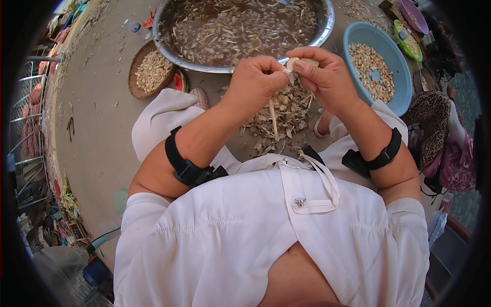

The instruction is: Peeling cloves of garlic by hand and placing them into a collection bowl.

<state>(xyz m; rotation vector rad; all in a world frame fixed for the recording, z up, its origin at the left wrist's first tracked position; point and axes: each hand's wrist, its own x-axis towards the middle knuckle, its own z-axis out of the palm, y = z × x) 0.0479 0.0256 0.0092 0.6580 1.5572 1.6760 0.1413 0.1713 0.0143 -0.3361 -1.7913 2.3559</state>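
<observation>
Just beyond my knees, my two hands meet over the ground. Between the thumb and fingers of my right hand [325, 76] is a pale peeled garlic clove [292, 63], with a second pale piece [310, 61] behind the thumb. My left hand [257, 81] pinches a scrap of papery garlic skin [291, 78] against the clove. Below them lies a heap of garlic bulbs and dry husks [293, 109], partly covered by my hands. A long dry garlic stalk [273, 119] shows under my left hand; whether it is held or lies on the heap is unclear.
A wide metal basin [199, 69] holds brown water and floating husks. To its left stands a woven basket [132, 78] of cloves beside a watermelon rind [180, 81]. At right, a blue plastic basin [402, 76] contains cloves. Another person's patterned trouser leg [427, 119] is beside it.
</observation>
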